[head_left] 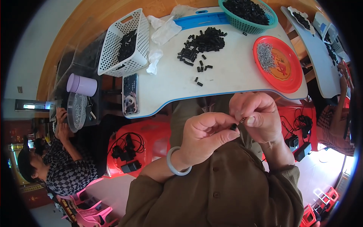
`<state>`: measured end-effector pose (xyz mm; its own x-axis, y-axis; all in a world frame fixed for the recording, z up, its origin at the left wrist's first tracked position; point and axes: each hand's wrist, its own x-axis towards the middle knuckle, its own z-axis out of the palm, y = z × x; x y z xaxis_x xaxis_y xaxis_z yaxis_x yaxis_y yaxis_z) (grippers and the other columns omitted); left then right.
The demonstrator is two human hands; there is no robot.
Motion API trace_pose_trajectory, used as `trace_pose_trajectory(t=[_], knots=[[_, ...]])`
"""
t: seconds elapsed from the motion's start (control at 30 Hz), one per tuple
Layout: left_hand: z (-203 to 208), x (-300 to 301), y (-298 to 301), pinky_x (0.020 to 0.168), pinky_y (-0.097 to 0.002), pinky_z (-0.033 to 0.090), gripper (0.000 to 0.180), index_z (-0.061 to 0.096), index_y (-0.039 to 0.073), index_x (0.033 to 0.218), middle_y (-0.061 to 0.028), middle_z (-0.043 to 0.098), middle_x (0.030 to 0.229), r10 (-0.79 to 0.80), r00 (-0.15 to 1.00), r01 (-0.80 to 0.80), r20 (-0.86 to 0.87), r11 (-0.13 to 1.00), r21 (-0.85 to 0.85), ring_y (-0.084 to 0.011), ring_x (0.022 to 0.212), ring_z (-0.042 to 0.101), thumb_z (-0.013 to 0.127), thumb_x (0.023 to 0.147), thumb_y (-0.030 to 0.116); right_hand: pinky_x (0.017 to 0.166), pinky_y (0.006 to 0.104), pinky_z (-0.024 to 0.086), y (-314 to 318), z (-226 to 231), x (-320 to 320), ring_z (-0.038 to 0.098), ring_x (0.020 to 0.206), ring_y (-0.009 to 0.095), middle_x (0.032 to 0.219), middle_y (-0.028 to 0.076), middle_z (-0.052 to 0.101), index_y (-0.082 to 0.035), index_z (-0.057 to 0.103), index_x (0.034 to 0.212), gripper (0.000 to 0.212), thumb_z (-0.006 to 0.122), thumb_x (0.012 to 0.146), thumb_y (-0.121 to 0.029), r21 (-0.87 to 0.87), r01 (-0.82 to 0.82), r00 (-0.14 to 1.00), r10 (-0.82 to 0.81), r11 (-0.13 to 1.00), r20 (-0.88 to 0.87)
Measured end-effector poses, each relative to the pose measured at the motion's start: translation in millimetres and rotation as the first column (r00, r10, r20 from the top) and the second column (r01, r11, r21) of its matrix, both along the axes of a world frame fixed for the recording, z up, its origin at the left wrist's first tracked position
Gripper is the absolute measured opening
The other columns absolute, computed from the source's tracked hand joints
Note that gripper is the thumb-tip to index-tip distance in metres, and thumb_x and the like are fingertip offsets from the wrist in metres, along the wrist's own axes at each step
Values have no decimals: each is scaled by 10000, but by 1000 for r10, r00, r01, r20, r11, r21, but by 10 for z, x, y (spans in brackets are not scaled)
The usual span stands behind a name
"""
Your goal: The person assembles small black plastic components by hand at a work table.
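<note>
The left hand (206, 136), wearing a pale bangle (179, 162) at the wrist, is pinching a small black cylinder (234, 127) between thumb and forefinger. The right hand (257, 115) is holding its thumb and fingertips nearly together on a tiny metallic piece (242, 120), just beside the cylinder; whether these 2 parts are touching, I cannot tell. Both hands are hovering above the person's lap, in front of the white table (160, 89). On it, a heap of black parts (206, 41) is lying beyond the hands, loose ones scattering toward the near edge. To the right, a red plate (294, 80) is carrying a pile of small grey pieces (266, 56). A green basket (247, 28) is holding more black parts at the far side, while a perforated white basket (143, 38) and a phone (130, 100) are occupying the left side.
</note>
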<state>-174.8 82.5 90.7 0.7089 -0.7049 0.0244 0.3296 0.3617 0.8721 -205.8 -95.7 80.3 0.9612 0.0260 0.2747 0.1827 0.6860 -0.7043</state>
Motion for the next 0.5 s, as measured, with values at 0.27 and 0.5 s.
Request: trace_pose_trajectory(t=[0.27,0.5], knots=[[20,-17,65,626,-179,470,187,629,-26,1067,-51,685,888,-26,999,26,-28,1000,-17,-41,725,583,644,884,9,640,270,540,79,90,-78,608,777,181,980,149,581,33,669,904,91,677,815,13,14,-28,999,28,1000,-37],[10,-35,94,602,-172,441,183,619,-25,1083,-39,684,872,3,996,-3,92,1000,-3,-28,698,559,616,905,18,654,259,540,109,91,-67,613,762,166,1007,146,562,31,671,911,94,678,823,-3,-57,-53,998,51,997,-41]])
